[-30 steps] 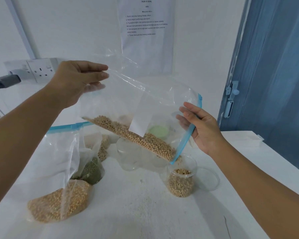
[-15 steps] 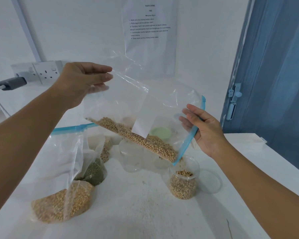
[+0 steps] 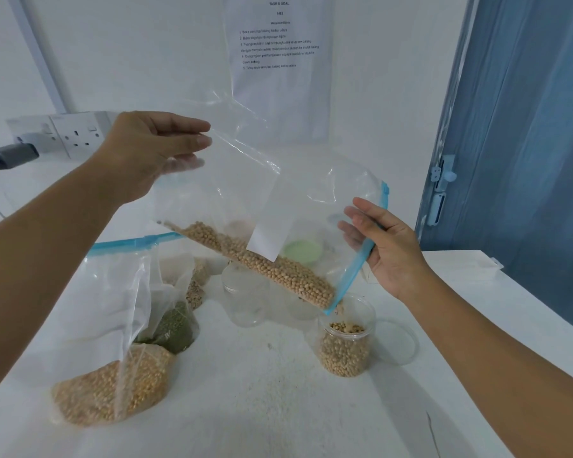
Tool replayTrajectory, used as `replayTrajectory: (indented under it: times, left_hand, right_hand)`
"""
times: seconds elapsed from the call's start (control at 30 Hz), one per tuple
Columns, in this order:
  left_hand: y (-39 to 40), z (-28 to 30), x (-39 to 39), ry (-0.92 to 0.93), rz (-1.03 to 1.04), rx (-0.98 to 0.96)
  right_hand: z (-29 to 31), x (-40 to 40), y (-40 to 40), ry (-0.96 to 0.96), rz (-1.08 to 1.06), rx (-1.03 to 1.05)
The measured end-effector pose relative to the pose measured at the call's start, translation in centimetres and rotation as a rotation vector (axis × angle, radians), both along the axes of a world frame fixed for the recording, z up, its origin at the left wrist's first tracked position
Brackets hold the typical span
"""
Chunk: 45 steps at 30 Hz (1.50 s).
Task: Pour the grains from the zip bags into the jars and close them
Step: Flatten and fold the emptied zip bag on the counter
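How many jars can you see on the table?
3: one part-filled jar under the bag's spout, two empty jars behind the bag. More may be hidden.

We see a thin, glossy clear plastic zip bag (image 3: 245,193) with a blue plastic zip strip (image 3: 358,266). Short round jar (image 3: 346,338) is smooth clear plastic. White tabletop (image 3: 262,391) looks matt and grainy.

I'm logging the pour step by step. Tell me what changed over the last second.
Little changed. The tilted zip bag keeps its slope, and more soybeans have slid toward its low corner over the open jar, whose fill looks slightly higher. The left hand still pinches the raised corner and the right hand still holds the blue zip edge. The other grain bags, empty jars and loose lid stayed put.
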<state>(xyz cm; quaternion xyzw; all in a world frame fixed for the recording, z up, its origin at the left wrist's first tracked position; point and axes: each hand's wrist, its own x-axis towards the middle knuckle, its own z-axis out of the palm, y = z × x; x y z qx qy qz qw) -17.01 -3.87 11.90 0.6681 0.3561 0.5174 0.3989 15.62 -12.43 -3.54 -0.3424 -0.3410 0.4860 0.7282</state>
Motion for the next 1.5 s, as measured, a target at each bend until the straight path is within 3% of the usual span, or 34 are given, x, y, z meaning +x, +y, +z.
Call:
replayTrajectory:
  times: [1.5]
  left_hand:
    - [0.94,-0.28,0.03,-0.001,0.003,-0.019]
  right_hand:
    - [-0.35,0.12,0.43,-0.015,-0.002,-0.010]
